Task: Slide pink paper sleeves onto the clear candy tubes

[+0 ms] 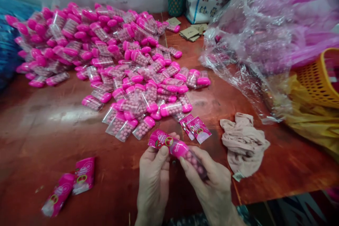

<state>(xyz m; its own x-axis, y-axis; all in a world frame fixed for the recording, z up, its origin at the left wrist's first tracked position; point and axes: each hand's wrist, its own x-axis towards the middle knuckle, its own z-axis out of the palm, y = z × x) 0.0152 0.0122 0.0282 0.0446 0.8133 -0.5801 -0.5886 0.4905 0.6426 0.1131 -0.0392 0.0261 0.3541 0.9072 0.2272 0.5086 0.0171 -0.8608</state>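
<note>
From where I stand, two hands meet over the tabletop [119, 183]: the left hand [153, 169] pinches one printed pink sleeve [159, 138], while the right hand [213, 182] grips one candy bottle [194, 162], its cap end at the sleeve; how far it goes in I can't tell. Two wrapped packs [84, 175] lie left of the left hand, two loose sleeves [200, 129] just beyond the right, and one crumpled cloth [245, 144] to its right. Past both hands spreads one heap of bottles [100, 49], too many to count. The left forearm rises nearly straight, thumb on top of the sleeve; the right slants inward, thumb and fingers curled about the bottle's sides.
</note>
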